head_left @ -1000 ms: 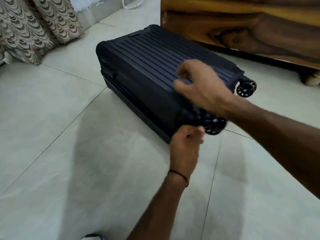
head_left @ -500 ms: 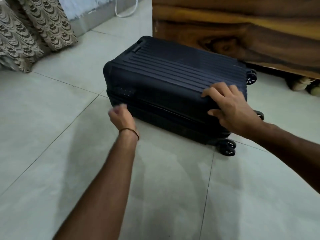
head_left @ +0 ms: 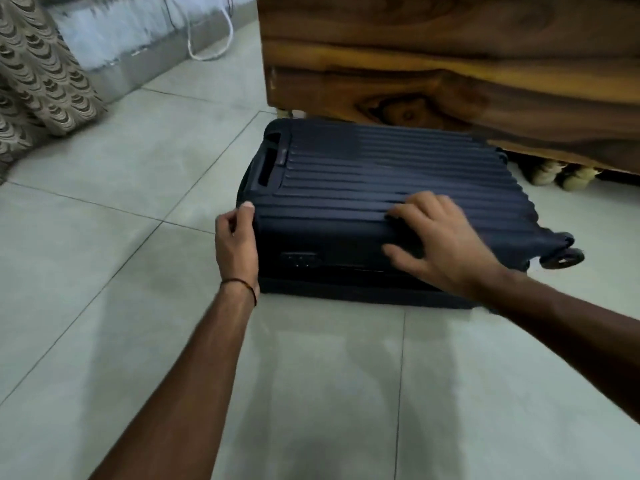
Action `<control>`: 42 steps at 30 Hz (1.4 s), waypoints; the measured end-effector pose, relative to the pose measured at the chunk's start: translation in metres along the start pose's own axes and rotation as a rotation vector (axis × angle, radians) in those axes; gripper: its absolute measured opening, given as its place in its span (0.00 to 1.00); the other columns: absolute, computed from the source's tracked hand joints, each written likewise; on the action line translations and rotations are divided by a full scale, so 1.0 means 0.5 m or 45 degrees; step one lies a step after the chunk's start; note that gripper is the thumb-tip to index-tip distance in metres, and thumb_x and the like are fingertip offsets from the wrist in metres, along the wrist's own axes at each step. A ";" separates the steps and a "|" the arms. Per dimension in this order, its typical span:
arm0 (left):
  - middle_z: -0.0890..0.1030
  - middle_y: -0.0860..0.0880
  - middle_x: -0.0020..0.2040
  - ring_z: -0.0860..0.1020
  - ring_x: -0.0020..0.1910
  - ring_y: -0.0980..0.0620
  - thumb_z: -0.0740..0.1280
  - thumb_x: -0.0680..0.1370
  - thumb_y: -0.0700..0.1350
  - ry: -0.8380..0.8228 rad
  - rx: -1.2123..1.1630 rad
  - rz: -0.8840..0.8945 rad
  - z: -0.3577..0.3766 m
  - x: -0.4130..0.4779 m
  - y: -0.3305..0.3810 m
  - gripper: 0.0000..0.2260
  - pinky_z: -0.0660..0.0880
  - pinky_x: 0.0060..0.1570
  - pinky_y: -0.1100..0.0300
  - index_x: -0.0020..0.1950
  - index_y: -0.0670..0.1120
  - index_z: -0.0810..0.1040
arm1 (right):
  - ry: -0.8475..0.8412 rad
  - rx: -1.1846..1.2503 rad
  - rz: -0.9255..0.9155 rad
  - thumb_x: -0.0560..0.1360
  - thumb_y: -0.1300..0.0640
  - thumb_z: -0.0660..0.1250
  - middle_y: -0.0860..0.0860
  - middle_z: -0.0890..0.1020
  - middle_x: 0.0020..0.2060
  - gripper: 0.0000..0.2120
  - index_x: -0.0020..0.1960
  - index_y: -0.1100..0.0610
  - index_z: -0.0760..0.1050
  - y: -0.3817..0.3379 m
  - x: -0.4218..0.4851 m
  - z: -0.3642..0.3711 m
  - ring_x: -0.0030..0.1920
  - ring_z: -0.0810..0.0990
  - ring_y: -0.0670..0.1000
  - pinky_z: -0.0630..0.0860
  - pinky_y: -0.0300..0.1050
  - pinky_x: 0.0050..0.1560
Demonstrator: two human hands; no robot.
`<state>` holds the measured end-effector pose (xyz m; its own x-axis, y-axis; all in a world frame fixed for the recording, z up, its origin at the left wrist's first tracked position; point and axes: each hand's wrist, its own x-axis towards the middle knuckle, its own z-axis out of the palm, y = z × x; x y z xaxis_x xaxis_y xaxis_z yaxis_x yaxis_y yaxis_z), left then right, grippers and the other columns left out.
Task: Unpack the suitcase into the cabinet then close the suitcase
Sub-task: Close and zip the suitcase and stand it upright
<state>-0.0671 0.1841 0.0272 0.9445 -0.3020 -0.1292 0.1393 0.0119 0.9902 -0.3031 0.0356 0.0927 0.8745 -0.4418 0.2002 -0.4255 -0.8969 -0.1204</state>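
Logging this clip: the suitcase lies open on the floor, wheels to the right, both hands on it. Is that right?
Not quite. The suitcase is closed, not open; the head view shows its lid down on the base. The rest holds: it lies on the floor, wheels to the right, left hand and right hand on it.

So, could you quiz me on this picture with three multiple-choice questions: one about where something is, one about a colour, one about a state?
1. The suitcase lies: A on the floor; B on a chair; C on a table.
2. Its colour: A red; B dark blue; C white.
3. Its lid is: A wide open; B removed; C shut.
Answers: 1 A, it rests flat on the floor beside the wooden furniture; 2 B, its ribbed shell is dark blue; 3 C, the lid lies shut under the right hand.
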 end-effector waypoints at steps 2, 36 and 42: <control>0.78 0.52 0.45 0.75 0.43 0.55 0.68 0.76 0.56 0.000 -0.029 0.042 0.024 -0.075 -0.008 0.10 0.74 0.47 0.57 0.45 0.51 0.74 | 0.060 0.023 -0.081 0.77 0.38 0.60 0.50 0.72 0.60 0.24 0.67 0.51 0.70 -0.049 0.028 0.017 0.58 0.70 0.52 0.70 0.50 0.61; 0.78 0.55 0.63 0.78 0.61 0.50 0.63 0.81 0.52 -0.960 -0.065 -0.621 0.171 -0.265 -0.123 0.17 0.76 0.59 0.49 0.70 0.57 0.72 | -0.197 -0.089 0.653 0.77 0.59 0.67 0.58 0.80 0.46 0.06 0.50 0.62 0.75 0.035 0.072 0.004 0.50 0.80 0.60 0.71 0.47 0.39; 0.78 0.65 0.63 0.76 0.63 0.58 0.68 0.78 0.56 -1.202 -0.085 -0.486 0.229 -0.294 -0.096 0.23 0.76 0.57 0.50 0.71 0.68 0.66 | -0.194 0.005 0.655 0.69 0.52 0.73 0.51 0.74 0.29 0.16 0.32 0.58 0.69 0.045 0.062 -0.010 0.30 0.74 0.51 0.65 0.41 0.25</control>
<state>-0.2466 0.1190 0.0050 0.2173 -0.9250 -0.3118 0.4256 -0.1977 0.8831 -0.2866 0.0017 0.1009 0.5769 -0.8163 -0.0287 -0.8077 -0.5648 -0.1693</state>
